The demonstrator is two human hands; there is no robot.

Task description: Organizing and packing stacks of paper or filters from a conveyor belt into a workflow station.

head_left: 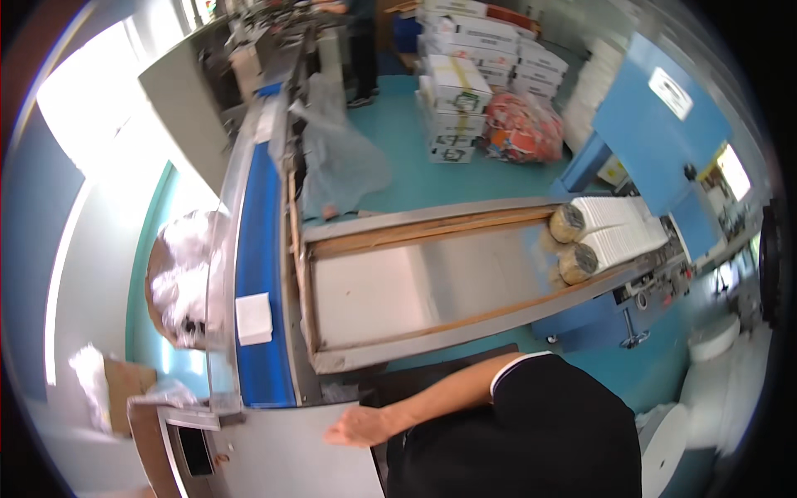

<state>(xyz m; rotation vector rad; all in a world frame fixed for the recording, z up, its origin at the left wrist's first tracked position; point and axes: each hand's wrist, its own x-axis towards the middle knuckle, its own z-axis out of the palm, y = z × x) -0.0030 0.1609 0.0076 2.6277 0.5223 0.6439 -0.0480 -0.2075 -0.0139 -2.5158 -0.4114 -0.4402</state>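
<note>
My right arm, in a black sleeve with white trim, reaches left from the lower right. My right hand (359, 427) is at the right edge of a pale metal tabletop (282, 456), its fingers curled in, with nothing visible in them. My left hand does not show. Just beyond the tabletop runs a blue conveyor belt (261, 216), carrying a small white stack of folded paper (254, 319). On the tabletop's left stands a metal-framed piece with a dark opening (196, 451), and a small reddish item (221, 458) lies beside it.
A long wood-lined trough (382, 286) extends right from the belt. Two rows of white folded paper (618, 228) lie at its far end, fronted by round brownish blocks (579, 263), near a blue machine (664, 124). Stacked cartons (457, 91) and a person (362, 50) are further back.
</note>
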